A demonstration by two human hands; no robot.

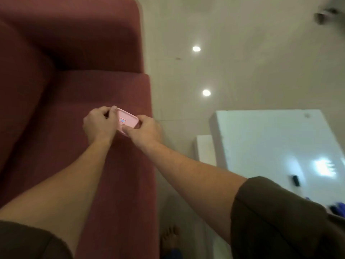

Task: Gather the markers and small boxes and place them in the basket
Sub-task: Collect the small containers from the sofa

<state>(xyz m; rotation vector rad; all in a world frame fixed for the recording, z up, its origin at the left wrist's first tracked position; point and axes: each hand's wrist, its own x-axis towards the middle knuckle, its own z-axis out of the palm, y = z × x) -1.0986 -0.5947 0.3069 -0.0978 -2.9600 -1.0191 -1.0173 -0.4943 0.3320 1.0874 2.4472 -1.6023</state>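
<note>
A small flat pink box (127, 120) with a little red-and-blue label on top is held just above the seat of a dark red sofa (74, 90). My left hand (99, 124) grips its left end with thumb and fingers. My right hand (145, 129) pinches its right, nearer corner. The box's underside is hidden. No basket is in view. Some blurred blue objects (338, 207) lie at the right edge of the white table; I cannot tell what they are.
A glossy white low table (270, 146) stands to the right of the sofa, with a small black object (295, 181) on it. Pale tiled floor (205, 71) lies between them. A bare foot (170, 238) shows by the sofa's front edge.
</note>
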